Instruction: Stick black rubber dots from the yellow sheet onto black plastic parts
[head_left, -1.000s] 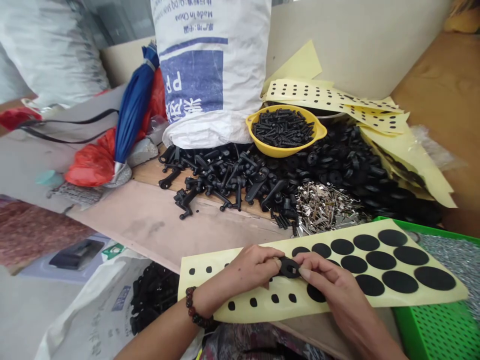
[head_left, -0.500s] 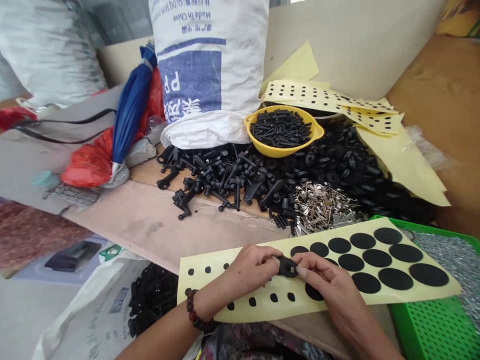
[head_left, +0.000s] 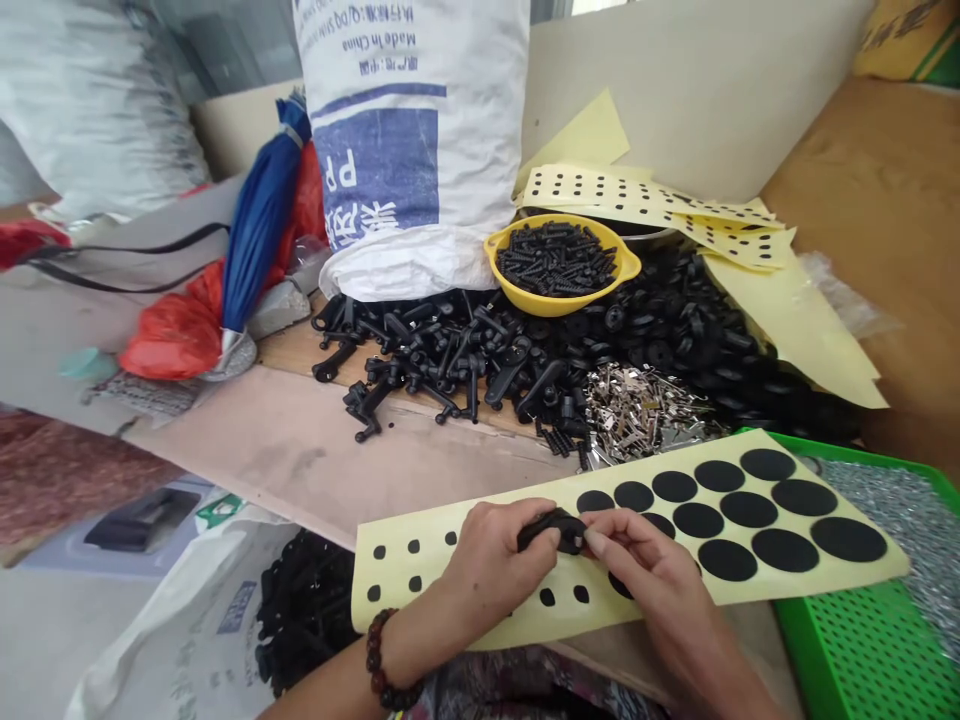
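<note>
Here, a black part point(head_left: 564, 530) sits between the two hands, over the yellow sheet point(head_left: 394, 568), its long axis running roughly from left to right. The left hand point(head_left: 487, 550) grasps it, wrapped round its left end, and so has the fuller hold. The right hand point(head_left: 652, 560) comes from the opposite side, thumb and forefinger bent together at the part's right end; whether they pinch its edge or something small there, I cannot tell. Black discs point(head_left: 727, 560) on the sheet lie just beside the right hand.
</note>
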